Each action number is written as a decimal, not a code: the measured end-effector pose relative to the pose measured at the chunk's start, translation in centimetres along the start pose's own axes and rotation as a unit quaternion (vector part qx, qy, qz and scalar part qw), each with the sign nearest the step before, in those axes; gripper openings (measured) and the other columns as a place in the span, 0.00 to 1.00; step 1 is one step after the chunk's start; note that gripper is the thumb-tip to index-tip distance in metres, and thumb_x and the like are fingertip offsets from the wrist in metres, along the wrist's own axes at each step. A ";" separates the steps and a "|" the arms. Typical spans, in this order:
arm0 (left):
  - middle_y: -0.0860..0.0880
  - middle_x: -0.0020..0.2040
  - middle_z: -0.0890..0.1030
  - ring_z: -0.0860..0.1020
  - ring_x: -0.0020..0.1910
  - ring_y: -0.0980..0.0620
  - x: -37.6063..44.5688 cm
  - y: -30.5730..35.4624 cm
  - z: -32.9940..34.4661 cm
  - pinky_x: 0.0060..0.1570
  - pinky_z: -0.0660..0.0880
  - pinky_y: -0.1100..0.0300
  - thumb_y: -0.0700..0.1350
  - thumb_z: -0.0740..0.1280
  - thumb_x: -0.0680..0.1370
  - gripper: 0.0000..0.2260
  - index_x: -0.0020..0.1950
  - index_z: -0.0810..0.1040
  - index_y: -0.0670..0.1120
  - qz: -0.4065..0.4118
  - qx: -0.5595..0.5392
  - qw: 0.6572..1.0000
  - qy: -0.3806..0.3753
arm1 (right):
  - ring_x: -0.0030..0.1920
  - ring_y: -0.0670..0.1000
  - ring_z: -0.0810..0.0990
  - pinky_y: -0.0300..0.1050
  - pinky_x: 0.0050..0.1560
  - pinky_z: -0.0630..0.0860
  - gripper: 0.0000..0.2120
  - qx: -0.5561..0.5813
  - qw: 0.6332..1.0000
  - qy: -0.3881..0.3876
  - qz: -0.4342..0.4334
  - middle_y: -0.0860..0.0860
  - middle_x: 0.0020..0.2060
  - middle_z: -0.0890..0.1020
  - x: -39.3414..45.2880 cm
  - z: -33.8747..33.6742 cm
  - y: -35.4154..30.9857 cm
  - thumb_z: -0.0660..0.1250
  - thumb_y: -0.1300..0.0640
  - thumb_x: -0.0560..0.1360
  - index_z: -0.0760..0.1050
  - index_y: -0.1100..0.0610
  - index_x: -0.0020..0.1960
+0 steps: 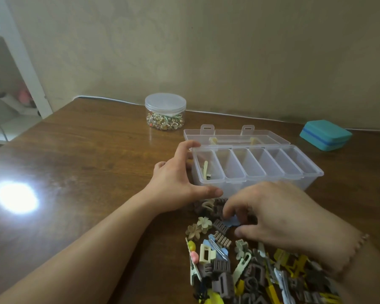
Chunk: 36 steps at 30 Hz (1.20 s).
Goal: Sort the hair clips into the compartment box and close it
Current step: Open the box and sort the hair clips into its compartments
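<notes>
Head view shows the hair clips (246,266) lying in a loose, mixed heap on the near part of the bench (75,150), right of centre, reaching up to the near wall of the compartment box (257,167). The box sits just beyond the heap, its clear lid (235,136) swung open and lying flat on the far side. Its leftmost compartment holds a pale clip (205,170) and something small and dark; the other compartments look bare.

Likely trouble: the heap is tangled, so lifting one clip could drag a neighbour along and drop it into the wrong compartment or onto the bench. The box is light plastic and may slide or tip if pushed from the left. Clips left standing above the dividers would stop the lid shutting later.

The right hand (279,213) is curled low over the far end of the heap, thumb and fingertips closing on a small blue clip (232,222); whether it has it firmly pinched I cannot tell. The left hand (178,178) is spread wide, fingers straight, touching the box's left end, thumb lying along the near wall.

Further off stand a lidded round jar (165,111) of small trinkets at the far middle and a teal case (325,134) at the far right.
</notes>
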<state>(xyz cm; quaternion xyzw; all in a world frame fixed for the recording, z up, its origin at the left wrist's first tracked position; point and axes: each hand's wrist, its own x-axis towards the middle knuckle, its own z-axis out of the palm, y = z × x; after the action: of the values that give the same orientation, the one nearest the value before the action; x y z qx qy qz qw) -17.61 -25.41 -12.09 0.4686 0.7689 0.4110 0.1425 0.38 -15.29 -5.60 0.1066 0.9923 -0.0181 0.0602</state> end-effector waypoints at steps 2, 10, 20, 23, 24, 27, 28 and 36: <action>0.65 0.57 0.74 0.72 0.60 0.61 0.0 0.1 0.0 0.74 0.58 0.42 0.68 0.75 0.60 0.44 0.68 0.54 0.66 0.000 -0.004 1.000 -0.003 | 0.49 0.41 0.72 0.42 0.46 0.72 0.17 -0.016 1.000 -0.014 -0.013 0.37 0.50 0.74 0.0 0.1 -0.1 0.65 0.39 0.74 0.69 0.34 0.62; 0.59 0.64 0.77 0.74 0.63 0.60 0.1 -0.1 0.1 0.74 0.56 0.44 0.70 0.74 0.58 0.45 0.69 0.54 0.66 0.001 -0.005 1.000 0.000 | 0.50 0.45 0.75 0.47 0.51 0.75 0.10 -0.029 0.999 0.028 0.008 0.40 0.48 0.76 -0.1 0.4 -0.3 0.63 0.40 0.75 0.74 0.39 0.55; 0.60 0.65 0.76 0.73 0.62 0.60 0.1 -0.2 0.1 0.71 0.54 0.51 0.68 0.75 0.61 0.45 0.71 0.54 0.63 0.012 0.002 1.000 0.000 | 0.37 0.35 0.78 0.30 0.31 0.72 0.07 0.317 0.913 0.257 0.019 0.41 0.38 0.81 0.2 -0.1 0.5 0.71 0.53 0.72 0.80 0.42 0.49; 0.60 0.64 0.75 0.73 0.61 0.60 0.1 -0.3 0.1 0.70 0.52 0.52 0.64 0.77 0.64 0.44 0.71 0.54 0.62 0.012 0.000 1.000 0.001 | 0.45 0.33 0.74 0.30 0.38 0.68 0.15 0.238 0.931 0.272 0.045 0.33 0.48 0.78 1.0 1.0 0.8 0.67 0.45 0.73 0.75 0.38 0.59; 0.60 0.64 0.75 0.73 0.61 0.60 0.1 -0.3 0.1 0.70 0.53 0.52 0.65 0.76 0.63 0.44 0.71 0.54 0.63 0.014 0.001 1.000 0.002 | 0.48 0.33 0.72 0.31 0.43 0.68 0.17 0.189 0.947 0.256 0.052 0.33 0.51 0.77 1.2 1.3 0.9 0.65 0.43 0.73 0.73 0.37 0.61; 0.59 0.66 0.75 0.73 0.60 0.62 0.1 -0.3 0.1 0.69 0.53 0.53 0.67 0.74 0.61 0.45 0.71 0.54 0.62 0.016 0.003 1.000 -0.001 | 0.57 0.40 0.73 0.39 0.53 0.70 0.14 0.100 0.957 0.269 0.043 0.36 0.54 0.77 1.4 1.8 1.0 0.65 0.45 0.74 0.76 0.41 0.60; 0.59 0.66 0.75 0.72 0.60 0.62 0.1 -0.3 0.2 0.68 0.53 0.53 0.67 0.74 0.61 0.45 0.71 0.54 0.62 0.014 0.003 1.000 -0.002 | 0.57 0.42 0.74 0.40 0.54 0.71 0.12 0.100 0.952 0.288 0.035 0.37 0.53 0.78 1.4 1.7 0.9 0.66 0.48 0.74 0.78 0.43 0.58; 0.61 0.62 0.74 0.73 0.59 0.61 0.2 -0.3 0.2 0.72 0.55 0.49 0.67 0.74 0.60 0.44 0.70 0.55 0.64 0.011 0.001 1.000 -0.001 | 0.38 0.38 0.79 0.32 0.36 0.75 0.09 0.123 0.986 0.088 -0.071 0.37 0.37 0.82 -0.4 0.0 -0.2 0.64 0.47 0.72 0.81 0.41 0.49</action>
<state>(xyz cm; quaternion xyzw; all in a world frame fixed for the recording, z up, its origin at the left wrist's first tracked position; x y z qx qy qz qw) -17.78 -25.22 -12.37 0.4779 0.7639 0.4109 0.1385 0.71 -15.53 -5.58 0.0432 0.9891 -0.1344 -0.0422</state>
